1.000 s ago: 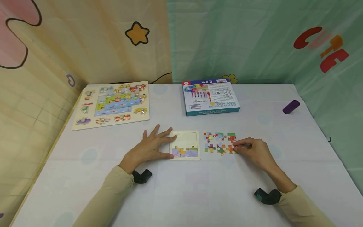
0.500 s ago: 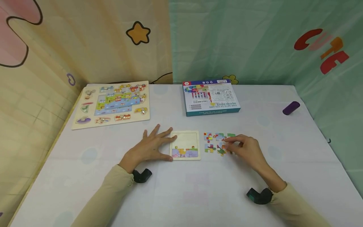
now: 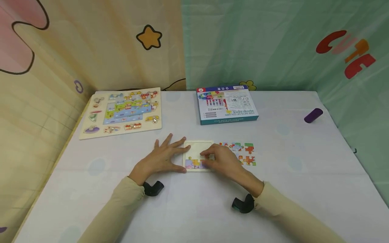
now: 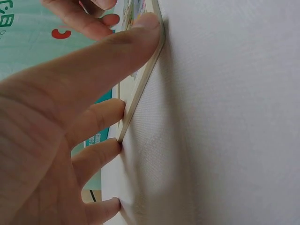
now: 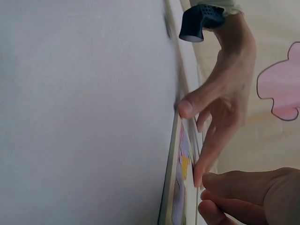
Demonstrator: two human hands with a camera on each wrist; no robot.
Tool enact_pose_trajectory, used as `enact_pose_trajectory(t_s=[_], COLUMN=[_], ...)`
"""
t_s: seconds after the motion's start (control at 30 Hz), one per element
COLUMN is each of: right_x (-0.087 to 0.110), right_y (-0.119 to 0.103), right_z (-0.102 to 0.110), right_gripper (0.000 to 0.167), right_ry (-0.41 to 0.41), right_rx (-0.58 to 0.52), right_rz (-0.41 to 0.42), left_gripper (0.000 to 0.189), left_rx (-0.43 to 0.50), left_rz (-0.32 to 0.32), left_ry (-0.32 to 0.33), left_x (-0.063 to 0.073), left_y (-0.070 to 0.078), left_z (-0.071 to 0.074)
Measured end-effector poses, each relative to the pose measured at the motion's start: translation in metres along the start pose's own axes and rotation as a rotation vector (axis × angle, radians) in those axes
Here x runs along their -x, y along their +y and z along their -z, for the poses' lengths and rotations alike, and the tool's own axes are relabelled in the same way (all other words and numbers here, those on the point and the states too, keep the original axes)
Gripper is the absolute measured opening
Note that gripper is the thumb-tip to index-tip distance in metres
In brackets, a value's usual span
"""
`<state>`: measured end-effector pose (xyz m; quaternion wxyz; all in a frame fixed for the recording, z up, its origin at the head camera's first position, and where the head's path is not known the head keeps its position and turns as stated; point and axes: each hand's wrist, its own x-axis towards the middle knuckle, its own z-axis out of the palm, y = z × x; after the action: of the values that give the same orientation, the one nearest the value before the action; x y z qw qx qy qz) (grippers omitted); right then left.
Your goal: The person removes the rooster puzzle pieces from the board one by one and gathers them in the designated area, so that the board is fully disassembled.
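Note:
A square puzzle tray [image 3: 193,149] lies flat, with a row of joined puzzle pieces [image 3: 192,164] along its near side and bare wood beyond. My left hand [image 3: 159,157] is spread at the tray's left side. In the left wrist view its thumb [image 4: 145,33] rests on the tray's corner, while other fingertips touch the edge. Over the tray's right part is my right hand [image 3: 226,162], thumb and fingers bent close together. Whether a piece is between them cannot be made out. Loose puzzle pieces [image 3: 249,148] lie right of the tray, partly hidden by that hand.
A wooden knob-puzzle board [image 3: 139,126] with two picture sheets lies at the back left. Behind the tray is a flat boxed set [image 3: 240,101]. A purple cylinder [image 3: 313,115] lies far right. Printed curtains [image 3: 243,50] border the table [image 3: 188,209].
My right hand has moved left from the loose pieces to above the tray. The rightmost loose pieces, covered before, show again. My left hand stays at the tray's edge.

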<state>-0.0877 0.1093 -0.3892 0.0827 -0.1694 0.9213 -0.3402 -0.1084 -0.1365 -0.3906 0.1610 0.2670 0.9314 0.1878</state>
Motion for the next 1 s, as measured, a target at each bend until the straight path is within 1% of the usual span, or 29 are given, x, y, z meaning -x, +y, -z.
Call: enact_pose_trajectory(t_s=[0.1, 0.23, 0.4, 0.5, 0.6, 0.8, 1.0], right_x=[-0.003, -0.006, -0.007, -0.008, -0.009, -0.013, -0.013], right_y=[-0.009, -0.015, -0.018, -0.018, -0.018, -0.019, -0.019], right_z=[-0.009, -0.016, -0.021, -0.022, -0.023, -0.023, -0.023], right_gripper=[0.026, 0.025, 0.023, 0.021, 0.018, 0.014, 0.013], right_ry=[-0.031, -0.04, -0.051, -0.042, -0.038, -0.043, -0.044], right_rx=[0.018, 0.054, 0.091, 0.102, 0.1, 0.063, 0.04], right_rz=[0.032, 0.061, 0.06, 0.047, 0.047, 0.054, 0.034], left_gripper=[0.085, 0.085, 0.084, 0.084, 0.084, 0.084, 0.084], left_rx=[0.009, 0.013, 0.016, 0.02, 0.024, 0.034, 0.029], left_rz=[-0.002, -0.002, -0.001, -0.001, 0.0, 0.009, 0.007], left_ry=[0.001, 0.001, 0.002, 0.004, 0.005, 0.002, 0.004], left_x=[0.0, -0.001, -0.001, -0.001, -0.001, -0.001, -0.002], left_y=[0.0, -0.001, -0.001, -0.001, -0.001, 0.0, -0.001], left_z=[-0.001, -0.002, -0.002, -0.002, -0.001, -0.001, -0.002])
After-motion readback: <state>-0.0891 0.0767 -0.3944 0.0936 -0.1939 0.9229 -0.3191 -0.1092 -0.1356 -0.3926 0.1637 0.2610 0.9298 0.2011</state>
